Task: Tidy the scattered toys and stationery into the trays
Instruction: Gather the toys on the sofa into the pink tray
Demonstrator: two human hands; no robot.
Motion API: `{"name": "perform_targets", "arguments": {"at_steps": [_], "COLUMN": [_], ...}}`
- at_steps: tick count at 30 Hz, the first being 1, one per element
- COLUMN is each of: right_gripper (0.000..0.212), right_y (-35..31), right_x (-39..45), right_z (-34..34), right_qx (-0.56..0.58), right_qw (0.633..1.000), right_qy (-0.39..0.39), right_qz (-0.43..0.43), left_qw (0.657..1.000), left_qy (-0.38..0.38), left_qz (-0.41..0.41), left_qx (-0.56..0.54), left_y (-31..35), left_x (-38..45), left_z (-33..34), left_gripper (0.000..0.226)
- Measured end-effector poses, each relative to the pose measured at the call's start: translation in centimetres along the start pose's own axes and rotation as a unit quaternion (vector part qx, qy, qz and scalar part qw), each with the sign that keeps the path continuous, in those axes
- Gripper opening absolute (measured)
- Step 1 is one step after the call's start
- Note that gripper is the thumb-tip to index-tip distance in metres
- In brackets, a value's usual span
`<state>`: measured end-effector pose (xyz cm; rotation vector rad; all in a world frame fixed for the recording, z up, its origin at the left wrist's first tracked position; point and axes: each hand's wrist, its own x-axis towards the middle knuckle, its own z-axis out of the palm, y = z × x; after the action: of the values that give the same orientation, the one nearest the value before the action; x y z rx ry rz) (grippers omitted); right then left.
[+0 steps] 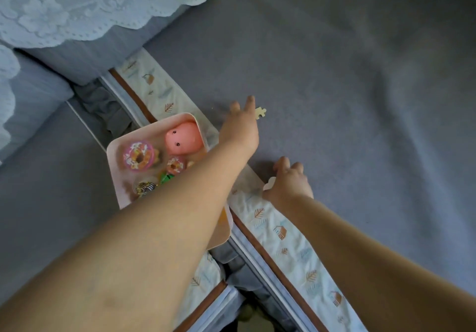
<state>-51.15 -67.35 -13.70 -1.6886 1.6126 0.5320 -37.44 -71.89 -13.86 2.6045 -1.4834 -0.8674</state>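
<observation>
Jigsaw-cut puzzle piece (260,112) beside left hand (240,130) fingers (250,103)

Grey bed sheet (347,86), leaf-print padded bumper (283,231) along edge, lace coverlet (77,1) top left, dim light.

Single head view, wide-angle, looking steeply down from close above at grey bed (347,73) and both forearms.

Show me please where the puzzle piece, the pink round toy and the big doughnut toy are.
puzzle piece (261,112), head view, its visible right part.
pink round toy (183,138), head view, its face.
big doughnut toy (138,155), head view, its ring.
</observation>
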Motion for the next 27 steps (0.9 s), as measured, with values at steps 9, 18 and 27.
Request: {"name": "perform_targets", "arguments": {"at_steps": [9,18,27], "right_gripper": [0.047,0.047,0.046], "right_y": [1.4,-0.5,-7.5], "right_x": [1.5,-0.6,-5.7], "right_z": [-1.0,-1.5,-0.4], "right_qx": [0.096,0.157,0.23], "right_qw": [0.991,0.984,0.952], "right_qy": [0.059,0.065,0.08], "right_qz": [-0.068,-0.06,-0.186], "left_qw": [0.998,0.997,0.945], "left_qy": [0.007,-0.047,0.151], "left_qz": [0.006,0.039,-0.157], "left_qx": [-0.061,-0.052,-0.245], "left_y": [0.4,-1.8,-9.2], "left_x": [2.9,-5.5,-10.4], "left_z": [0.9,1.1,-4.7], "left_gripper": [0.031,0.018,0.018]}}
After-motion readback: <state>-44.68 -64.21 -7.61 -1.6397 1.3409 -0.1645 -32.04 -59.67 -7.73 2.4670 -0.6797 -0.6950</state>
